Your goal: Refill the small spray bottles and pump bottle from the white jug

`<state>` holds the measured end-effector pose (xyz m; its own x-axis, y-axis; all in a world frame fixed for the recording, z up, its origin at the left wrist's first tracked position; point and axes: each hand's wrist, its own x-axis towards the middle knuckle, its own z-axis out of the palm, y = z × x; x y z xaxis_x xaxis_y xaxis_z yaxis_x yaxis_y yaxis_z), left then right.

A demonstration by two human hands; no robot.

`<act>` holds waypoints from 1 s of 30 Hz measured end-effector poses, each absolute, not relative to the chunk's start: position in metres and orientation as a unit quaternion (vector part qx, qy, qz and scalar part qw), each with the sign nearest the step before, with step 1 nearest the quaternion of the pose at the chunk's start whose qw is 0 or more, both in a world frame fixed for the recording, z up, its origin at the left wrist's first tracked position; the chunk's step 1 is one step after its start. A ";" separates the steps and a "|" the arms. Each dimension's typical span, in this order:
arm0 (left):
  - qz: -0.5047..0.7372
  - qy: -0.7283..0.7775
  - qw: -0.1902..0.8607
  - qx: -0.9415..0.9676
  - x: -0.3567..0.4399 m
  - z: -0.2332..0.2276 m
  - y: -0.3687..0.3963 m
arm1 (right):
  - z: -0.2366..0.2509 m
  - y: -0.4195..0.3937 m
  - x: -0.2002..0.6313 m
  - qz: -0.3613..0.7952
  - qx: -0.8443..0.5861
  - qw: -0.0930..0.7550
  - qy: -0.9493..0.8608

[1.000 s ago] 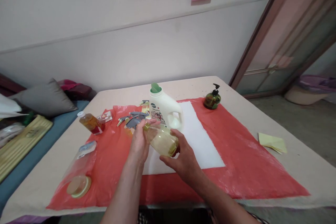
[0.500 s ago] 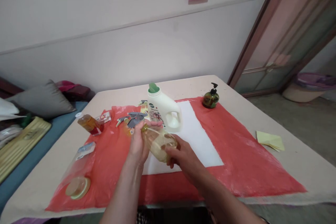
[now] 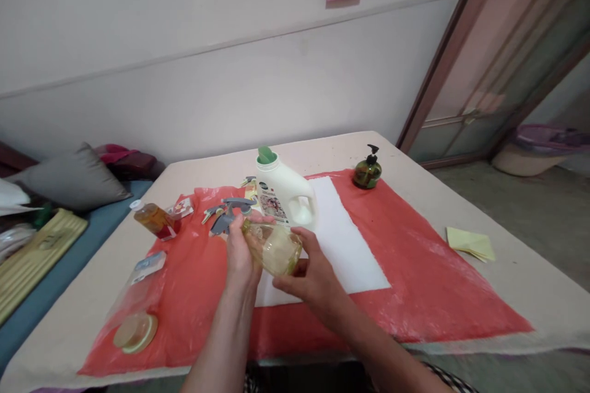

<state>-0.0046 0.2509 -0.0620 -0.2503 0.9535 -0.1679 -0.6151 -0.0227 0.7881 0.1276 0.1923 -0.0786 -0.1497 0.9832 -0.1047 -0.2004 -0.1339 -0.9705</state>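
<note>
A see-through yellowish bottle [image 3: 275, 249] lies tilted in my hands above the white sheet [image 3: 350, 239], its neck toward the upper left. My left hand [image 3: 243, 255] is closed round its neck end from the left and below. At the base end, my right hand [image 3: 311, 273] holds the bottle with fingers on the upper edge and thumb below. Just beyond my left hand are grey trigger spray heads [image 3: 224, 223], partly hidden by it. Behind the bottle stands a large white jug [image 3: 292, 184] with a handle and a green piece [image 3: 266, 155] in its mouth.
On the red plastic sheet [image 3: 415, 282] are a dark green pump bottle [image 3: 367, 173], an amber bottle [image 3: 154, 220] lying tilted at left, and a round lidded tub [image 3: 135, 332]. Yellow paper [image 3: 470, 243] lies at right. A wall [image 3: 207, 104] rises behind the table.
My right hand has shifted its hold on the bottle's base, with its fingers now spread wider along the edges. The bottle has turned and moved slightly left.
</note>
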 end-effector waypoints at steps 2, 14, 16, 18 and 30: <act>0.670 0.400 0.587 0.214 -0.007 -0.061 0.251 | -0.084 0.192 0.129 0.501 -0.475 0.462 -0.557; 0.616 0.425 0.626 0.218 -0.008 -0.054 0.248 | -0.090 0.200 0.128 0.710 -0.396 0.442 -0.380; 0.606 0.410 0.646 0.217 -0.008 -0.055 0.248 | -0.088 0.200 0.127 0.818 -0.328 0.393 -0.263; 0.601 0.391 0.665 0.208 -0.007 -0.056 0.248 | -0.088 0.199 0.126 0.858 -0.288 0.369 -0.211; 0.671 0.373 0.621 0.163 -0.012 -0.060 0.250 | -0.091 0.205 0.130 0.644 -0.433 0.459 -0.432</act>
<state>-0.0115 0.2495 -0.0601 -0.1768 0.9535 -0.2443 -0.7111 0.0479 0.7015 0.1301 0.2045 -0.0914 -0.2033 0.9655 -0.1626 -0.2173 -0.2064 -0.9540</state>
